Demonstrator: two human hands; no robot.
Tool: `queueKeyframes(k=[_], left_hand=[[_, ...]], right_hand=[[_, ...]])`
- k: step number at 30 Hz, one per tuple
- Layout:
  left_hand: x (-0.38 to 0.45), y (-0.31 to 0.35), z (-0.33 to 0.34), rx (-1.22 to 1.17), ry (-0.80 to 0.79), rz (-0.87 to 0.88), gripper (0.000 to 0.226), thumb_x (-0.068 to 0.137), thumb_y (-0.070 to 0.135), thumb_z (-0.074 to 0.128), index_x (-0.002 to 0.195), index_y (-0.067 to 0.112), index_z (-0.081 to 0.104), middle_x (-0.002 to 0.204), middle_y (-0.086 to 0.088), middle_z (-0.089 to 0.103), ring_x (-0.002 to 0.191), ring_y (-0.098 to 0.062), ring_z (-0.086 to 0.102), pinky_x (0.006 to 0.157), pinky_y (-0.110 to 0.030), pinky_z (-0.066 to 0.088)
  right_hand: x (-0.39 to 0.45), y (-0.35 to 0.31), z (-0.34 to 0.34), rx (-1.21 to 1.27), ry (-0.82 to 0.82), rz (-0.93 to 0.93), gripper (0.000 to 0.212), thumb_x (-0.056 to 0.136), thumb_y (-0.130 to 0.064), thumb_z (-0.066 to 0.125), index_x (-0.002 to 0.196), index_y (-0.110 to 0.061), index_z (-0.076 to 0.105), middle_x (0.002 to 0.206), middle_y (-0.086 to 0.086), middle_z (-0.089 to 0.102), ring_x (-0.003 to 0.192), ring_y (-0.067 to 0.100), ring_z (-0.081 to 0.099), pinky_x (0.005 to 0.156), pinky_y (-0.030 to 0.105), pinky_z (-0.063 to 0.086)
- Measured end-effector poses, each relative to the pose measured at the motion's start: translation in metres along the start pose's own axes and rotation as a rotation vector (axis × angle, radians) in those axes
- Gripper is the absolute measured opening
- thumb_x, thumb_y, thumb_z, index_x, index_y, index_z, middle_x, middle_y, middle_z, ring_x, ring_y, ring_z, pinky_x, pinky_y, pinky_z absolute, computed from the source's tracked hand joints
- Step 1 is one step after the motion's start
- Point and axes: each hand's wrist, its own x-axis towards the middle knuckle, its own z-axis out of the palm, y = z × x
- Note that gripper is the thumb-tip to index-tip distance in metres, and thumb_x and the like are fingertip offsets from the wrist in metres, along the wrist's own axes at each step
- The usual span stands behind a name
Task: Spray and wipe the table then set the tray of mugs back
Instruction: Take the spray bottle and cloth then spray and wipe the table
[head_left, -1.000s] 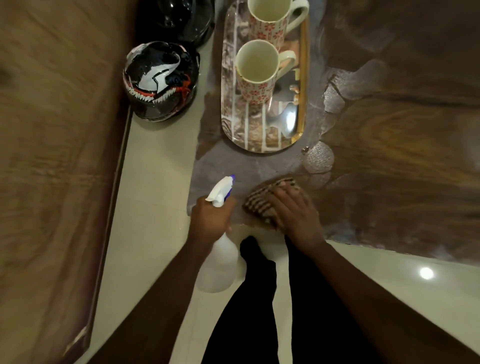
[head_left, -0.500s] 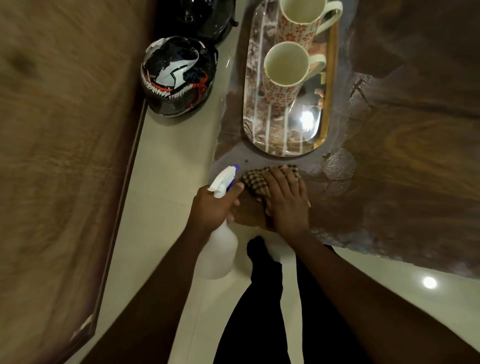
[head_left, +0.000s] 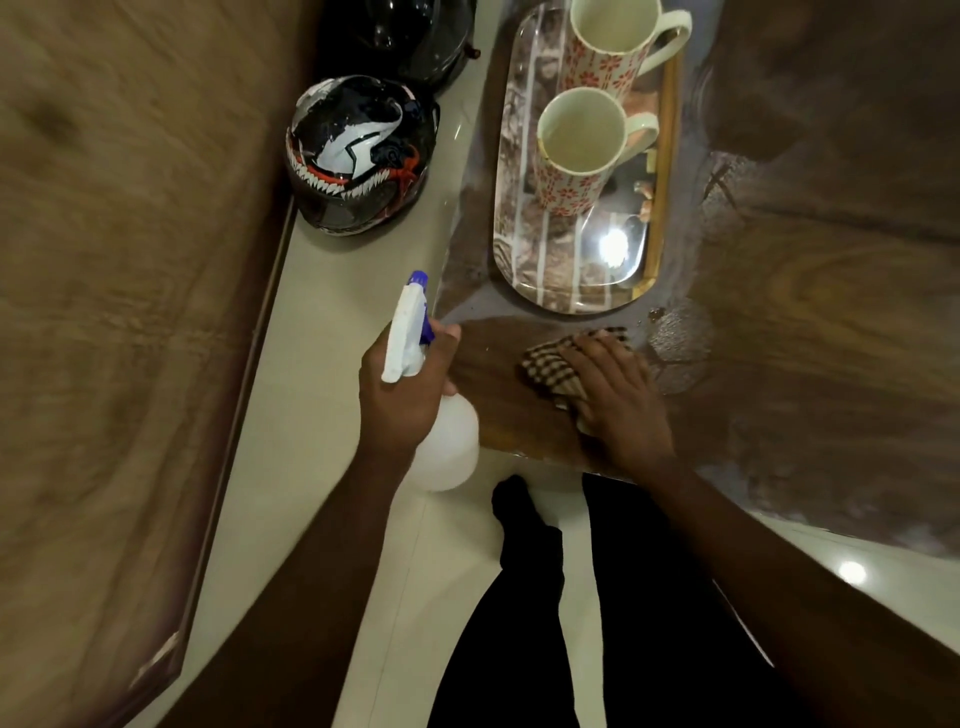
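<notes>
Two mugs (head_left: 582, 150) stand on the tray (head_left: 524, 234) on the table (head_left: 810, 291); the right hand (head_left: 621, 400) presses the cloth (head_left: 553, 366) flat (fingers straight), the left hand (head_left: 402, 395) grips the spray bottle (head_left: 447, 447).

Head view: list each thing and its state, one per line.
Bottle: upright, held by left hand.
Cloth: bunched, pressed flat under right hand.
Table: partly wet, dry near cloth.
Tray: on table, holding mugs.
Near mug: upright, empty.
Far mug: upright, empty.
Helmet: on floor.
</notes>
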Motion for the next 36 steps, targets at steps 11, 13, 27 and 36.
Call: queueKeyframes(k=[11,13,27,36], left_hand=[[0.001,0.021,0.042,0.061,0.058,0.433,0.057,0.080,0.019,0.077,0.115,0.041,0.038,0.102,0.026,0.054,0.088,0.023,0.052,0.086,-0.001,0.036],[0.003,0.016,0.046,0.087,0.045,0.488,0.052,0.081,0.020,0.076,0.117,0.033,0.041,0.108,0.020,0.050,0.095,0.022,0.051,0.090,-0.003,0.037],[-0.002,-0.001,0.037,0.186,-0.023,0.384,0.052,0.078,0.032,0.075,0.118,0.008,0.051,0.101,0.006,0.063,0.099,0.008,0.061,0.092,-0.017,0.049],[-0.010,-0.002,0.006,0.323,-0.228,0.060,0.107,0.061,0.040,0.089,0.147,0.024,0.027,0.133,0.015,0.045,0.121,0.000,0.046,0.103,-0.029,0.039]], right_hand=[[-0.024,0.010,-0.005,0.136,0.125,0.346,0.053,0.081,-0.026,0.045,0.134,-0.019,0.045,0.139,0.007,0.048,0.134,0.026,0.030,0.107,0.048,0.026],[-0.016,-0.012,0.001,0.188,0.147,0.272,0.050,0.080,-0.020,0.053,0.130,-0.018,0.050,0.137,0.008,0.051,0.133,0.025,0.030,0.106,0.043,0.021],[-0.015,-0.032,0.006,0.138,0.014,0.095,0.057,0.080,-0.023,0.064,0.134,-0.021,0.046,0.138,0.001,0.050,0.131,0.024,0.036,0.112,0.042,0.018],[-0.019,-0.008,-0.012,0.168,-0.011,0.072,0.049,0.090,-0.051,0.044,0.132,-0.027,0.047,0.138,-0.006,0.051,0.133,0.013,0.038,0.110,0.045,0.022]])
